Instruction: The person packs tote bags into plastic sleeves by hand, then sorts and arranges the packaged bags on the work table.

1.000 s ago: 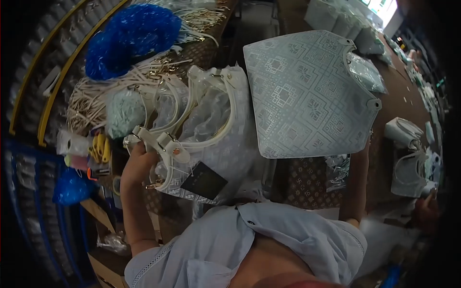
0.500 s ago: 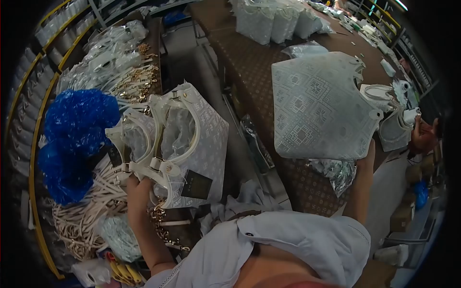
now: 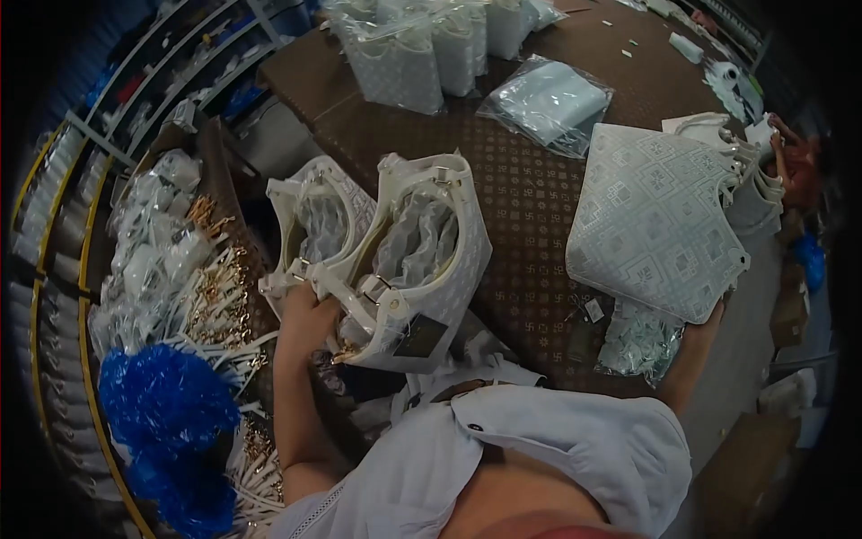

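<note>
My left hand [image 3: 310,316] is closed round the handles of two white patterned handbags, a larger one [image 3: 453,292] with a dark tag [image 3: 422,336] and a smaller one [image 3: 356,208] beside it. Both bags gape at the top, with crumpled clear wrap inside. On the right, my right hand [image 3: 716,314] is mostly hidden at the lower edge of a flat, pale patterned bag [image 3: 651,216], its fingers out of sight behind it. Below that bag lies a clear plastic packet [image 3: 636,343] of pale pieces.
Wrapped white bags [image 3: 395,72] stand at the back of the brown table [image 3: 521,242], near a plastic-wrapped pack [image 3: 548,103]. At left are a blue plastic bundle [image 3: 166,404], straps and chains [image 3: 224,287], and shelves. Another person's arm [image 3: 795,162] shows at far right.
The view has swung toward the brown table. The handbags in my left hand have moved over its near edge, and the pale bag at right sits farther right and more tilted.
</note>
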### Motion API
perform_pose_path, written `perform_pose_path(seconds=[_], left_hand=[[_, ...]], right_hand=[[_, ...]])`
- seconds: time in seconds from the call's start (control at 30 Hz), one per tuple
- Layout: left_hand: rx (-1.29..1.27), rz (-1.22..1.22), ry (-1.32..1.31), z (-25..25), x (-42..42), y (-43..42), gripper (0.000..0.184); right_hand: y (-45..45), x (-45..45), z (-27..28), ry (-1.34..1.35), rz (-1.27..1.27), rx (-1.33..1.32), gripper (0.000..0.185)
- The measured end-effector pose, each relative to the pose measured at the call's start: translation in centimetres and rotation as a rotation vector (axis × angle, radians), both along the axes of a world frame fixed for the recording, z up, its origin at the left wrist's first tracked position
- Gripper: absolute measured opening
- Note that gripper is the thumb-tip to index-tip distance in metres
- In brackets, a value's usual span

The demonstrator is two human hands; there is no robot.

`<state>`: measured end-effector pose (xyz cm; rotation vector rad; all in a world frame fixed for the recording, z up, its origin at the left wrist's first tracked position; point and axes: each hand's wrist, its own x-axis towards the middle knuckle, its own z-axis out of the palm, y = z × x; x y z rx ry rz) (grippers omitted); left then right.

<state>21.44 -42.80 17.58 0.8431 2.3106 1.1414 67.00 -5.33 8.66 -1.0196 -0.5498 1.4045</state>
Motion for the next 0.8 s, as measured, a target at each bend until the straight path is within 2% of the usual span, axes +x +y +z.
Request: perform_pose_path(seconds=[0.07,0.1,0.17,0.2,0.3,0.33,0.37,0.4,0.47,0.53,0.6,0.67,0.73,0.77,0.8], left_hand=[[0.041,-0.183,0.212,0.8,-2.4,4.5,0.028],[0.001,-0.176,0.18,0.9,-3.4,6.6,0.025],[-0.08,-0.277,0.413,0.2,-6.0,10.7,0.024],[-0.267,-0.3,0.488,0.2,-7.3,12.8,0.027],[-0.212,-0.447,0.542,-1.0,-9.7,18.5,0.027],[-0.191,-0.51,0.603,-1.9,-10.8,20.1,0.025],[-0.183,-0.547,0.599,-2.5,-12.0,21.4,0.025],[-0.129,-0.599,0.576,-3.0,-13.5,22.5,0.025],[-0.067,-0.703,0.545,-3.3,-16.0,24.9,0.025],[-0.314,-0.908,0.541,-2.2,-18.5,27.3,0.024],[-0.268,-1.002,0.445,-4.7,-22.3,29.8,0.023],[-0.226,-1.077,0.341,-6.1,-24.7,32.1,0.022],[-0.233,-1.018,0.056,-5.7,-25.5,34.1,0.03],[-0.198,-1.06,-0.01,-4.1,-24.9,35.3,0.027],[-0.213,-1.081,-0.016,-4.8,-24.7,36.4,0.027]], right_hand=[[-0.7,-1.1,0.9,-0.01,-0.11,0.014,0.045],[-0.5,-0.7,0.9,-0.023,-0.125,0.007,0.045],[-1.1,1.0,-0.1,0.01,-0.018,0.018,0.045],[-1.6,1.6,-0.8,0.005,-0.031,0.0,0.045],[-3.3,3.9,-2.5,-0.064,0.029,0.128,0.045],[-3.8,4.6,-3.1,-0.217,0.015,0.207,0.045],[-4.8,5.2,-3.6,-0.376,-0.002,0.282,0.046],[-6.7,2.0,-1.5,-0.389,-0.041,0.265,0.046],[-9.7,-7.7,4.7,-0.183,-0.301,0.133,0.046],[-11.7,-6.2,2.8,-0.216,-0.447,0.064,0.046],[-13.5,-4.1,1.1,-0.258,-0.587,0.002,0.046],[-14.9,-3.0,-0.2,-0.292,-0.569,0.036,0.047],[-15.3,-7.0,1.9,-0.325,-0.705,0.0,0.048],[-14.8,-8.4,2.8,-0.336,-0.793,-0.029,0.049],[-14.7,-8.4,3.0,-0.342,-0.811,-0.047,0.049]])
